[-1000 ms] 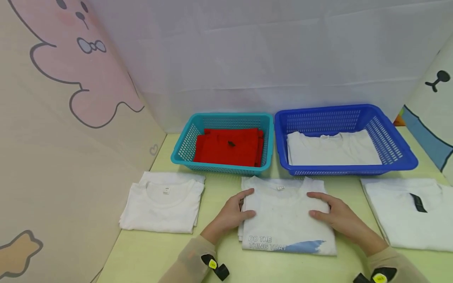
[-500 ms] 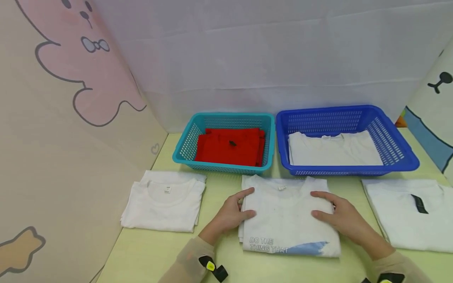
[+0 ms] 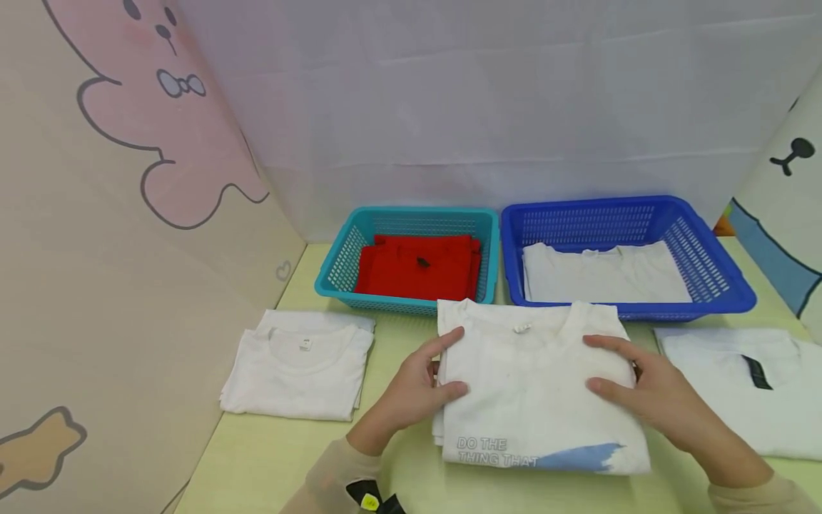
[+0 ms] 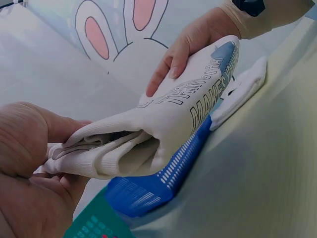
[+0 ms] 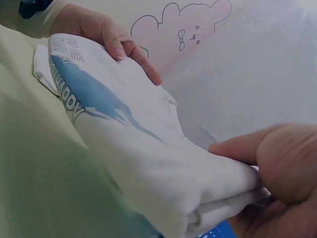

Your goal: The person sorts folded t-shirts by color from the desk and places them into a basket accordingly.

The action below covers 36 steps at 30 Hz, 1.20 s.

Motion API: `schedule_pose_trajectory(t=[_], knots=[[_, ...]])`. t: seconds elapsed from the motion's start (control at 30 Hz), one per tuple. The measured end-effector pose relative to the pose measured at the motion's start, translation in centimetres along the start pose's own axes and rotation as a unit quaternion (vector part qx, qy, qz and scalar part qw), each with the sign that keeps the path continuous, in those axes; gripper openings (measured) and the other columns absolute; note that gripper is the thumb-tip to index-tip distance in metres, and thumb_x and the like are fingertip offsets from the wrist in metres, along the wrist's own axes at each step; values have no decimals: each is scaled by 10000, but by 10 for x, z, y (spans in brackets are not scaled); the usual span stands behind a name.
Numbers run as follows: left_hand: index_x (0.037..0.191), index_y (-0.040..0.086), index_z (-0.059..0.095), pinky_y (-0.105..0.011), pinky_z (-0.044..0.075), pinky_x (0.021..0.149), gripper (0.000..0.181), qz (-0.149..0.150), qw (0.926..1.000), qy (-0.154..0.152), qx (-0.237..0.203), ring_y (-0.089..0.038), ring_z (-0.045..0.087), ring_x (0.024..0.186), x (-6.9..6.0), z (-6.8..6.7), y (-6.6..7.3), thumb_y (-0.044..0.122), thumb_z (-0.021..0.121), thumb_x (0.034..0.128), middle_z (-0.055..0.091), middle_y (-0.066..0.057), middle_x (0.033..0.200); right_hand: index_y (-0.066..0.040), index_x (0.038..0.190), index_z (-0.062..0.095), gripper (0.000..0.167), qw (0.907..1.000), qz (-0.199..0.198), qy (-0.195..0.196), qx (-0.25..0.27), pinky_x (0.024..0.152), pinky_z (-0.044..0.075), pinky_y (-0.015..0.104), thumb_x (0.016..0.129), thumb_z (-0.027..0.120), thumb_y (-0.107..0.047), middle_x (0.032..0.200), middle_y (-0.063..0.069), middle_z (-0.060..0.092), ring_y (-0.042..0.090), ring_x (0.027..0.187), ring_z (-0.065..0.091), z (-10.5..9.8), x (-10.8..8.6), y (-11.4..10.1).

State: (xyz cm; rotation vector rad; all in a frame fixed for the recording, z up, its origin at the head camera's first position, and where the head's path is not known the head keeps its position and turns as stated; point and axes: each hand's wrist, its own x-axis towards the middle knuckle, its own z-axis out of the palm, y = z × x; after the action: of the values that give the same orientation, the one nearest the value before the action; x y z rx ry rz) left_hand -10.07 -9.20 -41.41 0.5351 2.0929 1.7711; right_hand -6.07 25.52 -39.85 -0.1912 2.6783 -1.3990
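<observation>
Between both hands a folded white T-shirt [image 3: 526, 385] with grey lettering and a blue brush-stroke print is held above the table. My left hand [image 3: 414, 389] grips its left edge, thumb and index finger on top and the other fingers underneath. On the opposite edge my right hand [image 3: 661, 396] grips it the same way. The left wrist view shows the layered folds of the T-shirt [image 4: 133, 134] at the left thumb. In the right wrist view the right thumb presses the top of the T-shirt [image 5: 133, 129]; the fingers below are partly hidden.
Behind the shirt stand a teal basket [image 3: 326, 285] with folded red shirts [image 3: 417, 268] and a blue basket [image 3: 722, 285] with a folded white shirt [image 3: 604, 275]. Folded white shirts [image 3: 298, 375] lie at left; another white stack [image 3: 738, 400] lies at right. Printed walls border the table.
Both hands have raised the T-shirt off the table; it now looks larger and its collar overlaps the baskets' front edges. The right hand has shifted rightward with its edge.
</observation>
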Motion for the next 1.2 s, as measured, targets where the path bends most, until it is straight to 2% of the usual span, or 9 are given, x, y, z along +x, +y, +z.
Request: schedule_pose_trajectory(t=[0.1, 0.27, 0.4, 0.5, 0.6, 0.77, 0.93, 1.03, 1.2], knots=[[1472, 307, 388, -345, 571, 738, 771, 142, 9999, 55, 75, -191, 649, 949, 3, -1, 5, 42, 735, 837, 375, 38, 1457, -215, 1430, 468, 603, 9999, -83, 144, 15, 730, 475, 155, 884, 708, -304, 1414, 159, 435, 38, 1016, 498, -6, 0, -4], [1466, 327, 397, -341, 571, 739, 750, 312, 9993, 160, 162, -214, 632, 977, 19, -4, 13, 62, 729, 848, 388, 39, 1439, -234, 1452, 438, 622, 9992, -91, 386, -78, 631, 485, 207, 892, 700, -294, 1303, 164, 485, 57, 837, 528, -19, 6, -5], [1470, 322, 391, -334, 570, 741, 749, 470, 9984, 159, 262, -213, 621, 997, 39, -4, 18, 76, 730, 850, 416, 28, 1410, -255, 1456, 434, 625, 9978, -141, 643, -101, 582, 435, 199, 892, 702, -279, 1210, 89, 481, 74, 821, 462, -30, 17, 1], [1470, 324, 394, -332, 570, 739, 758, 567, 9980, 126, 236, -199, 623, 994, 59, -4, 20, 66, 734, 843, 432, 44, 1399, -264, 1458, 432, 630, 9964, -238, 813, -55, 500, 379, 245, 891, 706, -247, 993, 67, 455, 94, 729, 401, -39, 25, 7], [1458, 352, 407, -335, 571, 736, 761, 631, 9978, 103, 198, -180, 629, 975, 80, -3, 24, 65, 741, 838, 427, 86, 1412, -284, 1464, 421, 637, 9951, -163, 963, -180, 472, 331, 295, 893, 702, -268, 925, 67, 405, 126, 695, 351, -51, 34, 11], [1454, 364, 410, -339, 571, 739, 756, 681, 9976, 26, 134, -179, 631, 964, 119, -2, 34, 77, 743, 839, 425, 80, 1417, -345, 1476, 383, 667, 9930, 273, 1061, -443, 498, 378, 229, 882, 682, -405, 1129, 134, 415, 162, 803, 374, -74, 55, 13], [1458, 367, 397, -341, 574, 730, 741, 556, 9984, -65, -63, -201, 647, 937, 156, 0, 42, 90, 727, 854, 430, 37, 1389, -373, 1477, 369, 689, 9928, 522, 1075, 91, 656, 464, 72, 866, 681, -434, 1525, 172, 231, 199, 1045, 408, -93, 84, 17], [1450, 387, 399, -339, 576, 714, 736, 429, 9990, -36, -149, -205, 664, 907, 176, 4, 47, 94, 722, 856, 422, 41, 1395, -393, 1477, 358, 690, 9918, 592, 1116, 213, 667, 442, 39, 866, 677, -433, 1555, 160, 186, 199, 1068, 413, -104, 98, 21], [1427, 405, 434, -291, 571, 709, 733, 336, 9990, 263, 113, -140, 617, 953, 204, 15, 60, 83, 736, 841, 430, 58, 1392, -427, 1467, 351, 674, 9891, 621, 1331, 32, 656, 458, 55, 873, 670, -423, 1468, 156, 282, 217, 1061, 426, -123, 113, 27]])
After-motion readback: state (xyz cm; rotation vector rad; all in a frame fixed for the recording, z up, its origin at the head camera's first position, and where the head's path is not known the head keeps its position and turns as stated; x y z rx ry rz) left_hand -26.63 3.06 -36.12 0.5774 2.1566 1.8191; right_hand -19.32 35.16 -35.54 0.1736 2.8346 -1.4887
